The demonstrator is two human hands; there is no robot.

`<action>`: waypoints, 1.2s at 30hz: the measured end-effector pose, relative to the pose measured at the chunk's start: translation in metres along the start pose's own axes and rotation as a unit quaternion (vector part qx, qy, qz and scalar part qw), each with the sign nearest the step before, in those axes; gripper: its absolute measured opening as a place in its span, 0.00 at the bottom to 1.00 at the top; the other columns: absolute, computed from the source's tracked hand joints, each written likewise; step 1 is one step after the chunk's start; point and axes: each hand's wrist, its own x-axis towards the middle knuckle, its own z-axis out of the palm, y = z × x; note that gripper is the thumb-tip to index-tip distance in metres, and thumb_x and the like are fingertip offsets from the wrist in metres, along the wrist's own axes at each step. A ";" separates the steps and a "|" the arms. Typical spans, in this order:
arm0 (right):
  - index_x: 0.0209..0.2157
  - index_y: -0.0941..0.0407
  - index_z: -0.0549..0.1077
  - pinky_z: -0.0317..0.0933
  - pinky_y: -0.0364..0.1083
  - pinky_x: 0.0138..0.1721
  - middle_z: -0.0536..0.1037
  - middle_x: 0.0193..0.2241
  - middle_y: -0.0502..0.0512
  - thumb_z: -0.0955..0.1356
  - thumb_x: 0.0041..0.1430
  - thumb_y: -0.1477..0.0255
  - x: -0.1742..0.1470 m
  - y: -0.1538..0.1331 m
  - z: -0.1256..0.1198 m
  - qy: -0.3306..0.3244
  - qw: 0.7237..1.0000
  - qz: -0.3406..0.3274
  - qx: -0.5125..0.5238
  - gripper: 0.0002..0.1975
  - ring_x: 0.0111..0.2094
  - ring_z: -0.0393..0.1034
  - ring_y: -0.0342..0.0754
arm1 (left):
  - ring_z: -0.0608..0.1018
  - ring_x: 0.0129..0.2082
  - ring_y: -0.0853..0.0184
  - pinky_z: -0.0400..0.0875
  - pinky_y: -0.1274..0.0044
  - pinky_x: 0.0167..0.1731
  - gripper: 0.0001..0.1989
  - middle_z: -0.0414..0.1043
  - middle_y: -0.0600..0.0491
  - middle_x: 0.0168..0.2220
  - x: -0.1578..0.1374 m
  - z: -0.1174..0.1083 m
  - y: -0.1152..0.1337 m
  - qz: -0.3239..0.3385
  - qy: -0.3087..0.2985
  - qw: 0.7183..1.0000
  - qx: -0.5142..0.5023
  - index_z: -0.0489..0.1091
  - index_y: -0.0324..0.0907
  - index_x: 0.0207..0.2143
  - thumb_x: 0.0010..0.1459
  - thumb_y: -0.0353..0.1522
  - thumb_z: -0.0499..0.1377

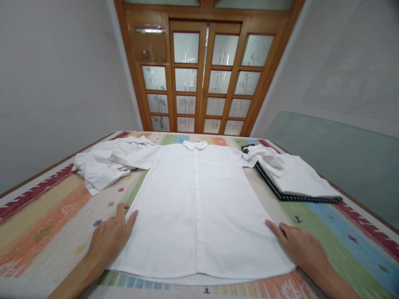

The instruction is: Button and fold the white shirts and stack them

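A white button-front shirt (pixel 174 216) lies spread flat, front side up, its collar at the far end and hem toward me. My left hand (pixel 110 232) rests at its left side edge, thumb on the cloth and bent forefinger apart from the thumb. At the opposite edge, my right hand (pixel 301 245) has its thumb on the fabric and its fingers curled in at the side seam; the fingertips are hidden. The shirt's left sleeve end reaches a crumpled white cloth heap (pixel 104 164). Its right sleeve comes up to a folded white garment (pixel 299 174).
Dark striped fabric (pixel 274 191) shows beneath the folded garment at right. A colourful patterned cloth (pixel 59 216) covers the surface. Beyond the far edge stand wooden doors with glass panes (pixel 187 79). A pale green panel (pixel 330 145) runs along the right side, and walls flank both sides.
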 end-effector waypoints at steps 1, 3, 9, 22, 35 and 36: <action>0.20 0.51 0.66 0.59 0.48 0.27 0.76 0.20 0.55 0.55 0.63 0.53 -0.002 -0.002 -0.001 -0.017 1.000 0.001 0.014 0.25 0.25 0.74 0.55 | 0.80 0.32 0.49 0.68 0.68 0.32 0.26 0.76 0.43 0.27 0.000 0.000 -0.002 0.000 -0.003 1.000 -0.008 0.60 0.37 0.53 0.64 0.46 0.38; 0.21 0.51 0.64 0.57 0.47 0.27 0.74 0.18 0.54 0.53 0.64 0.53 -0.005 -0.005 -0.004 -0.039 0.998 0.005 0.051 0.25 0.25 0.74 0.55 | 0.80 0.33 0.49 0.68 0.68 0.33 0.27 0.77 0.43 0.28 -0.002 -0.001 -0.003 0.002 -0.007 1.000 -0.020 0.59 0.37 0.54 0.64 0.46 0.37; 0.31 0.51 0.63 0.54 0.46 0.23 0.72 0.16 0.52 0.56 0.64 0.56 -0.007 -0.013 -0.007 -0.035 0.998 0.049 0.029 0.16 0.23 0.73 0.57 | 0.80 0.31 0.51 0.68 0.70 0.28 0.23 0.76 0.43 0.27 -0.008 -0.004 0.001 -0.006 -0.007 1.000 0.024 0.62 0.37 0.51 0.66 0.38 0.35; 0.44 0.55 0.70 0.65 0.49 0.32 0.74 0.42 0.64 0.67 0.56 0.71 0.028 -0.026 -0.037 0.017 0.980 -0.125 -0.156 0.13 0.42 0.71 0.59 | 0.79 0.39 0.53 0.70 0.68 0.36 0.16 0.76 0.42 0.39 0.025 -0.031 0.017 0.095 0.036 0.995 0.014 0.70 0.40 0.42 0.63 0.38 0.47; 0.60 0.66 0.60 0.42 0.52 0.62 0.58 0.63 0.70 0.54 0.69 0.68 0.175 -0.182 0.004 -0.112 0.965 -0.234 0.041 0.24 0.65 0.47 0.55 | 0.55 0.66 0.54 0.53 0.67 0.61 0.25 0.53 0.35 0.65 0.166 0.005 0.120 0.244 0.026 0.965 -0.094 0.59 0.30 0.58 0.65 0.37 0.46; 0.61 0.67 0.58 0.40 0.52 0.63 0.55 0.65 0.70 0.53 0.69 0.67 0.183 -0.193 0.010 -0.120 0.964 -0.230 0.051 0.26 0.66 0.44 0.55 | 0.54 0.66 0.53 0.53 0.67 0.61 0.26 0.51 0.34 0.65 0.173 0.009 0.125 0.220 0.022 0.970 -0.097 0.58 0.28 0.59 0.65 0.37 0.45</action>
